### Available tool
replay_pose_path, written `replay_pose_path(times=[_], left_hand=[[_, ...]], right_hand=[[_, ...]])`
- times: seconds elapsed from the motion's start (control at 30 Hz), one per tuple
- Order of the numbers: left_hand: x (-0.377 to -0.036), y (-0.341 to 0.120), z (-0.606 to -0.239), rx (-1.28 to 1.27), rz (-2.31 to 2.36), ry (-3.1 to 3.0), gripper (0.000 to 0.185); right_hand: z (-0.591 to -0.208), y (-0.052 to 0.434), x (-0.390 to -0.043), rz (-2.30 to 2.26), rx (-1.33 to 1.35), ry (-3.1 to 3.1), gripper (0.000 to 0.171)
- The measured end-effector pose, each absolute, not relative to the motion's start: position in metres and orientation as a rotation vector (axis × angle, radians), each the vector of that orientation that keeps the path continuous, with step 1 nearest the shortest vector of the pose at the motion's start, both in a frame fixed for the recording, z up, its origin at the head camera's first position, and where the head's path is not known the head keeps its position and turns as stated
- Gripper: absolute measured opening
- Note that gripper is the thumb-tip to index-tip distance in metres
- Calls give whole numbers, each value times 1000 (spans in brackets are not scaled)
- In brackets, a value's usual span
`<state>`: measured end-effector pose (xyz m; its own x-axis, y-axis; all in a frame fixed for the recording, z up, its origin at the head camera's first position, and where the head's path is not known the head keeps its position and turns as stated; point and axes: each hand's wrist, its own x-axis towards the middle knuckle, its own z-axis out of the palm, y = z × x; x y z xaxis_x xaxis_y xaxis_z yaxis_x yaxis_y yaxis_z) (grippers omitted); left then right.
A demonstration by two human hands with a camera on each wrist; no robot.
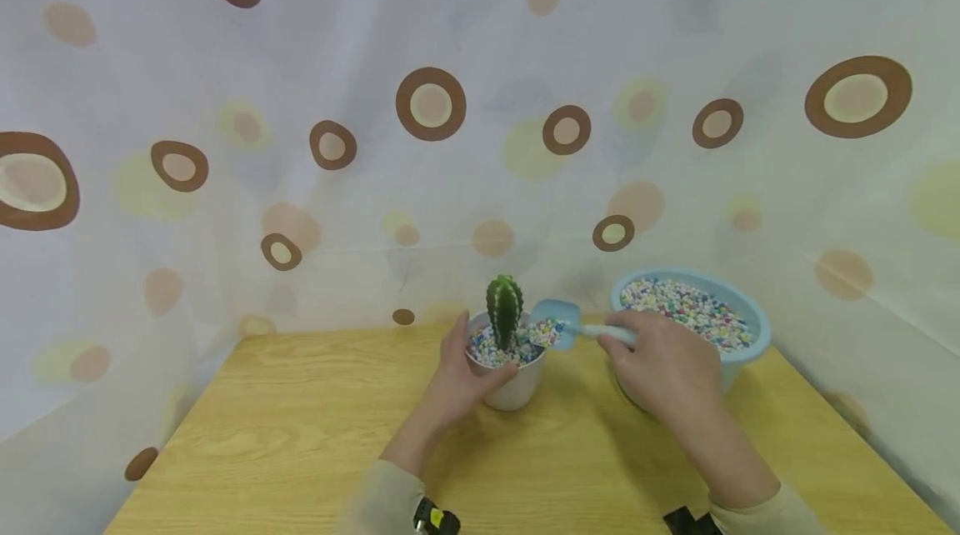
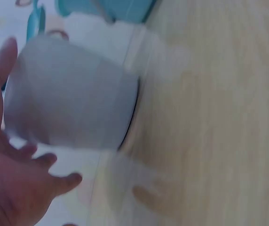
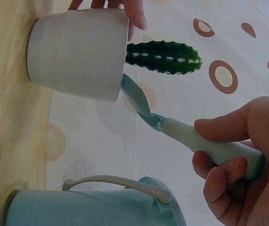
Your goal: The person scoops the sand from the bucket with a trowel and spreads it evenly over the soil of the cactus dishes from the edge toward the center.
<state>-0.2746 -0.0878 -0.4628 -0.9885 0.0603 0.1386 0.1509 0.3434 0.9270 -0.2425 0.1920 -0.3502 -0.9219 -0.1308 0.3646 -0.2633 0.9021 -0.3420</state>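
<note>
A white pot stands on the wooden table, holding a green cactus and coloured pebbles. My left hand cups the pot's left side, thumb at the rim. My right hand grips the pale handle of a small blue scoop. The scoop's blade, loaded with pebbles, is tipped over the pot's right rim.
A light blue bowl full of coloured pebbles sits at the right, just behind my right hand. A spotted white curtain closes in the back and sides of the table.
</note>
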Motion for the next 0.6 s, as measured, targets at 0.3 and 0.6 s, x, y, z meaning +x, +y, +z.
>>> replay_pose_path(times=[0.3, 0.6], left_hand=[[-282, -106, -468, -303, -1852, -2583, 113], [-278, -85, -473, -201, -1804, -2458, 116]], right_hand=[[-353, 193, -238, 543, 293, -2705, 27], [-352, 189, -239, 527, 331, -2648, 25]])
